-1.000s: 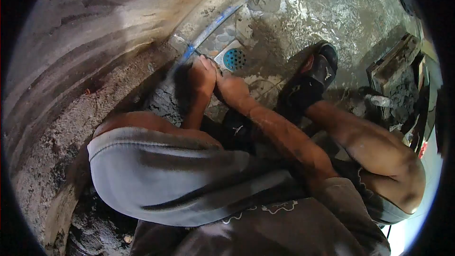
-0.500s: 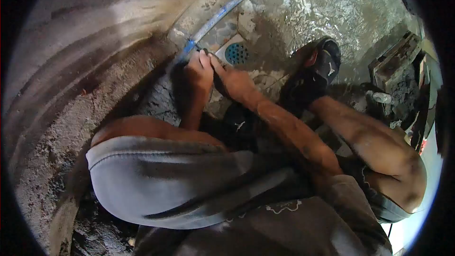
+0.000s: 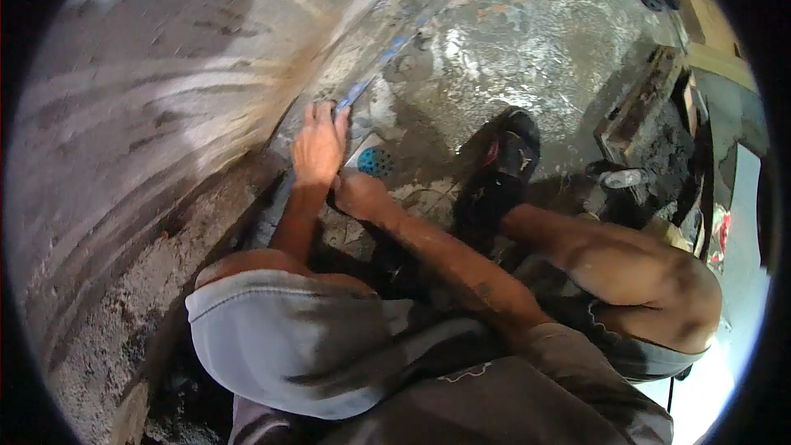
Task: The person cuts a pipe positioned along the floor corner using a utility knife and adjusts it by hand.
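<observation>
LH (image 3: 319,150) spread by blue strip (image 3: 354,92), RH (image 3: 362,196) fisted, its hold unclear; shoe logo (image 3: 522,166) blurry.

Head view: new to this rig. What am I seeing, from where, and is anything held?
There's no machine, just a person working bare-handed, filmed by a camera worn on the head, looking forward and down. The left hand, fingers stretched out, is at a long, thin blue-and-grey strip along the foot of the wall. The right hand, curled into a fist, is beside a round blue drain cover with holes; whether it holds anything is hidden. Underneath is a wet-looking grey floor.
</observation>
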`<state>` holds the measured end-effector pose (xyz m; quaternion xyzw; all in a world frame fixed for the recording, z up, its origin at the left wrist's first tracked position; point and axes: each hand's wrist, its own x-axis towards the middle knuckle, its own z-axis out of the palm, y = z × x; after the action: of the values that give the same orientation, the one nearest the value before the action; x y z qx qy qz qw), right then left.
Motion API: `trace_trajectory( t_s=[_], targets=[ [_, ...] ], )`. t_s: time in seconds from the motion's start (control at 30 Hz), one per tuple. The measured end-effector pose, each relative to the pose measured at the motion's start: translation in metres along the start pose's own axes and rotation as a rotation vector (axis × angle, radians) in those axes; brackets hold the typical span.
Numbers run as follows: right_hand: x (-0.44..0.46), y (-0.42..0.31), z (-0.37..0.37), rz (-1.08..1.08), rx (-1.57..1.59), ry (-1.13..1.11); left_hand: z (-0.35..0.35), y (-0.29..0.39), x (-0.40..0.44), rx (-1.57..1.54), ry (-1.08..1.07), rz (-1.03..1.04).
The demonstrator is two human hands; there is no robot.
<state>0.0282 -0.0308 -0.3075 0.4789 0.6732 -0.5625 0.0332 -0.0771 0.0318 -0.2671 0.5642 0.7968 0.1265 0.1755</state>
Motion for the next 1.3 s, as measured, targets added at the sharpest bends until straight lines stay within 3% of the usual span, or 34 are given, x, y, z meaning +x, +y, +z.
trace_trajectory(
  t_s=[0.07,0.33,0.4,0.43,0.53,0.63,0.73,0.83,1.07,1.13,1.23,1.3],
  targets=[
    [-0.005,-0.011,-0.016,0.123,-0.040,0.017,0.007,-0.010,0.014,0.051,-0.056,0.031],
    [0.006,-0.006,-0.015,-0.061,-0.008,0.051,-0.009,0.000,0.040,-0.021,-0.219,-0.070],
    [0.000,-0.007,-0.018,-0.043,-0.046,-0.049,-0.009,0.002,0.040,-0.046,-0.182,0.005],
    [-0.008,-0.011,-0.021,0.050,-0.057,-0.017,-0.009,0.009,0.045,-0.045,-0.154,0.033],
    [-0.015,-0.007,-0.012,0.050,-0.070,0.135,-0.008,0.022,0.054,-0.057,-0.178,0.120],
    [0.005,-0.008,-0.017,-0.063,-0.077,-0.113,0.005,0.030,0.059,0.067,-0.088,0.283],
    [-0.022,-0.015,-0.036,0.049,-0.072,-0.101,-0.001,0.032,0.068,0.124,-0.286,0.313],
    [-0.012,-0.016,-0.032,0.176,0.052,-0.041,0.009,0.029,0.077,0.135,-0.261,0.359],
    [-0.010,0.001,-0.015,0.068,-0.033,-0.073,0.003,0.026,0.088,0.173,-0.370,0.414],
    [0.009,0.002,0.001,-0.008,-0.093,0.010,0.007,0.020,0.086,0.134,-0.343,0.456],
    [0.008,-0.015,-0.016,0.193,-0.075,-0.216,0.005,0.019,0.090,0.161,-0.370,0.461],
    [-0.006,-0.008,-0.025,0.136,-0.043,-0.152,0.006,0.019,0.092,0.133,-0.352,0.467]
  ],
)
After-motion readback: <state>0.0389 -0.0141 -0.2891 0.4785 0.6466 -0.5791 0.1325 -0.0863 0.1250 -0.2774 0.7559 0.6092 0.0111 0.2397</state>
